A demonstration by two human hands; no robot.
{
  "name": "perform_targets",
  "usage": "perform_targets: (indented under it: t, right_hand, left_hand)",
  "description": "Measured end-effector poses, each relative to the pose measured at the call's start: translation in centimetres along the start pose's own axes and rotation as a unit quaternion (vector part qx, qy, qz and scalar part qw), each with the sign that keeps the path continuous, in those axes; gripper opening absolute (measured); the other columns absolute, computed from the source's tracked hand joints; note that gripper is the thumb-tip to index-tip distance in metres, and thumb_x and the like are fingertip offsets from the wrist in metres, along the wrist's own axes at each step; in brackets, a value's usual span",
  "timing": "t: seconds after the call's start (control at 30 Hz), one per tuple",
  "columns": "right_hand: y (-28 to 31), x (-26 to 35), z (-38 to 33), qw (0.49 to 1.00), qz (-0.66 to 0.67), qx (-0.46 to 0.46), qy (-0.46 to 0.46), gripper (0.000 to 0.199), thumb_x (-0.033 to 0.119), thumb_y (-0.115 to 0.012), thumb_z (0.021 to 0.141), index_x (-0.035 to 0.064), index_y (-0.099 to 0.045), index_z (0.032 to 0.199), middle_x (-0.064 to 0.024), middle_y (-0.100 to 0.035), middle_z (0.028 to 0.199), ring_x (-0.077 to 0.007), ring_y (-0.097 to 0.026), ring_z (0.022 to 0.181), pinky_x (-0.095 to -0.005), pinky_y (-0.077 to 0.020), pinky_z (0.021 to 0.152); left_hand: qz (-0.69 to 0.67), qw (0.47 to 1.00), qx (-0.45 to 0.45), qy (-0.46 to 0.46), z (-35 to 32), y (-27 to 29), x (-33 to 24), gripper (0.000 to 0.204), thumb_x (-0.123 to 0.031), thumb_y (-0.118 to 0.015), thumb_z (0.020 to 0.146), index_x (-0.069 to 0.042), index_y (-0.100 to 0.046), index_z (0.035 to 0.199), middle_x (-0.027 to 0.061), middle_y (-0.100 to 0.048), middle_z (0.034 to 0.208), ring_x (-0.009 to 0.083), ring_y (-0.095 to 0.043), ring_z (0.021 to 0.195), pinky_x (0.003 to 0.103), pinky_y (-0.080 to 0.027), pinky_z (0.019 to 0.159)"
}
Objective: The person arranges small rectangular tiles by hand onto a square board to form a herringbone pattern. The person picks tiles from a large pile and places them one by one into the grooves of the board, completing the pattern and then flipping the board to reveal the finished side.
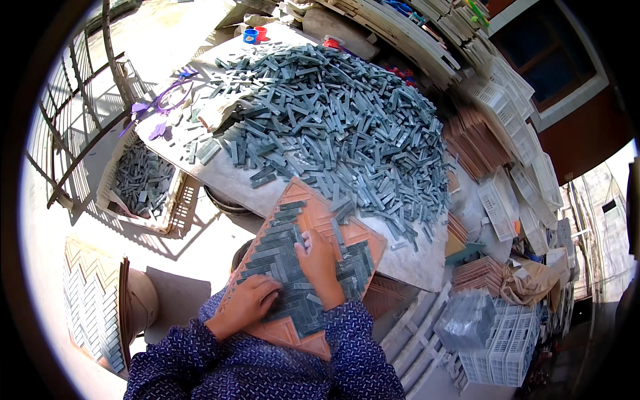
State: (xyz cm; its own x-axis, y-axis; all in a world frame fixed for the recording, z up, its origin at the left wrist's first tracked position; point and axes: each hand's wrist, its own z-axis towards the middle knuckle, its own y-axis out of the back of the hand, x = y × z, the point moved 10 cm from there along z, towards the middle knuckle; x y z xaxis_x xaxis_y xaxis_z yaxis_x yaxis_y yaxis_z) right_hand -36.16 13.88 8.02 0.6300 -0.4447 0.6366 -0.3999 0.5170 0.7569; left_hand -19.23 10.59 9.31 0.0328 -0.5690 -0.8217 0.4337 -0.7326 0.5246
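- left hand (245, 303) and right hand (319, 262) on the orange tray (273, 331), can't tell if either grip's clamped
- grey strip pile (333, 127) hogs the surface (423, 265), crowding it
- crate (178, 193) off left

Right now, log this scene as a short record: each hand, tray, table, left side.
Left hand: at the tray's left side, fingers curled
Right hand: over the set strips, fingers bent, grip unclear
Tray: orange, partly filled in herringbone, some bare patches
Table: big pile of loose grey-green strips beyond tray
Left side: pale crate holding strips; herringbone panel
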Motion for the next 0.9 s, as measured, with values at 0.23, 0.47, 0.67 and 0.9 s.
perform_targets:
  t: [0.23, 0.47, 0.67, 0.9]
  right_hand:
    - [-0.1, -1.3, 0.8, 0.998, 0.05, -0.018, -0.029, 0.019, 0.011, -0.071, 0.077, -0.0005, -0.062, 0.09, -0.015, -0.064, 0.077, -0.0291, -0.063, 0.071, -0.0381, -0.0489, 0.064]
    - [6.4, -4.8, 0.2, 0.993, 0.007, -0.102, -0.058, 0.018, 0.012, -0.07, 0.079, 0.0006, -0.064, 0.09, -0.0146, -0.066, 0.079, -0.0277, -0.064, 0.068, -0.0345, -0.0499, 0.062]
    - [6.4, -6.6, 1.0, 0.992, -0.04, -0.122, -0.016, 0.024, 0.013, -0.073, 0.075, 0.0, -0.062, 0.092, -0.0147, -0.064, 0.086, -0.0283, -0.063, 0.067, -0.0361, -0.0493, 0.062]
    - [3.4, -10.4, 0.3, 0.933, 0.299, -0.043, -0.194, 0.02, 0.01, -0.066, 0.083, -0.0028, -0.062, 0.098, -0.0122, -0.066, 0.078, -0.0141, -0.061, 0.062, -0.0291, -0.0484, 0.055]
  left_hand:
    - [0.08, 0.991, -0.056, -0.094, 5.0, 0.6, -2.1, 0.028, -0.002, -0.06, 0.08, -0.001, -0.059, 0.109, 0.0154, -0.06, 0.108, 0.0322, -0.057, 0.105, 0.039, -0.047, 0.089]
    - [0.2, 0.974, 0.045, -0.1, 7.6, -3.7, 0.1, 0.061, -0.019, -0.064, 0.082, 0.002, -0.041, 0.135, 0.015, -0.042, 0.141, 0.0297, -0.039, 0.131, 0.044, -0.03, 0.11]
    - [0.231, 0.966, 0.064, -0.101, 7.3, -4.6, 0.7, 0.066, -0.025, -0.064, 0.082, 0.001, -0.039, 0.137, 0.0142, -0.038, 0.144, 0.0291, -0.035, 0.134, 0.045, -0.025, 0.112]
    - [0.236, 0.96, 0.037, -0.143, 5.8, -5.2, 0.7, 0.057, -0.023, -0.064, 0.083, 0.001, -0.045, 0.132, 0.0166, -0.048, 0.135, 0.0311, -0.042, 0.129, 0.047, -0.03, 0.109]
